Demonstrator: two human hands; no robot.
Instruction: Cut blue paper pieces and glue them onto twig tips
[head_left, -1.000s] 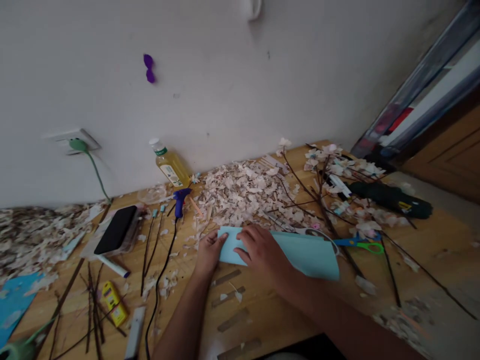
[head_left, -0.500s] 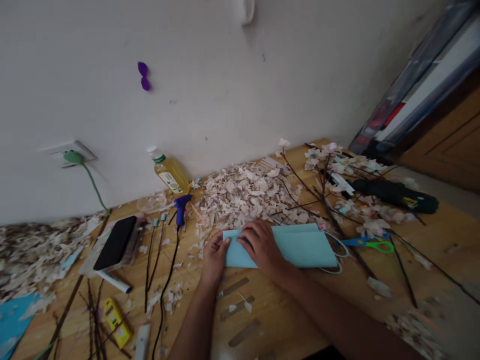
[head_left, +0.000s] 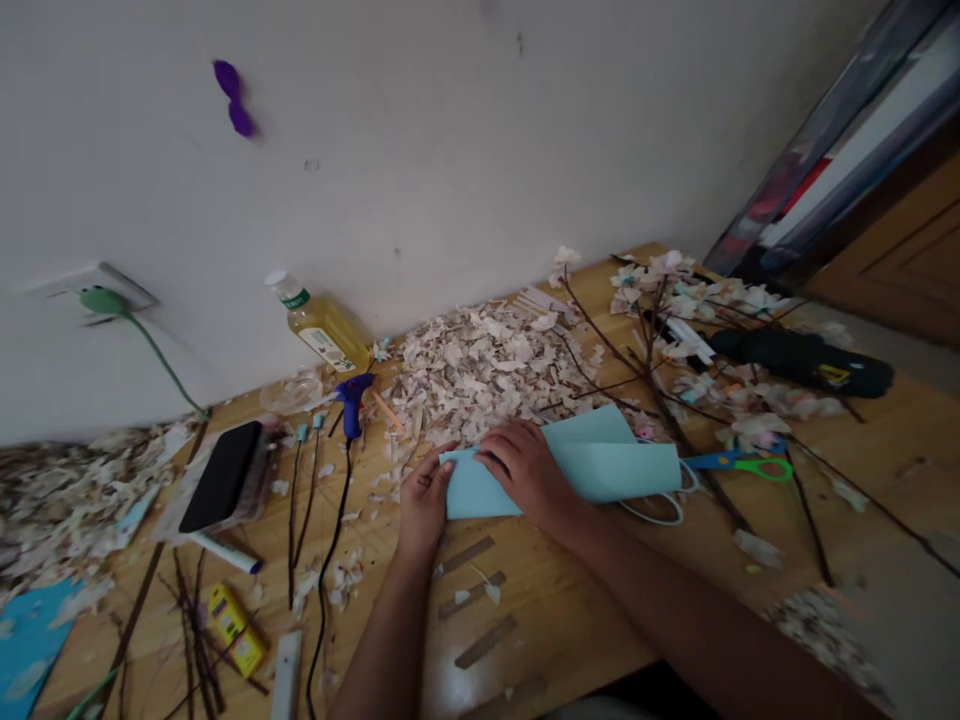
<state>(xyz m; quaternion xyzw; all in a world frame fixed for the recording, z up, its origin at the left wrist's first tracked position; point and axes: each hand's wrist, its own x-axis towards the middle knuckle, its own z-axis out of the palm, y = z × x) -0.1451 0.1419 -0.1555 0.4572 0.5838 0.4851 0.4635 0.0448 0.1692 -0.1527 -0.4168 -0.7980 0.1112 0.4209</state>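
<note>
With left hand point(head_left: 422, 497) fingers steadying the blue paper point(head_left: 592, 462) edge, the right hand point(head_left: 525, 470) fingers press flat; the crease probably wants firm, even pressure.

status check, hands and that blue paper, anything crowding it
Left hand pins the light blue paper at its left edge. Right hand presses flat on it. Paper scraps and scissors lie close by.

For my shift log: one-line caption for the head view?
Both hands, left hand and right hand, press a light blue paper sheet on a littered wooden table.
</note>
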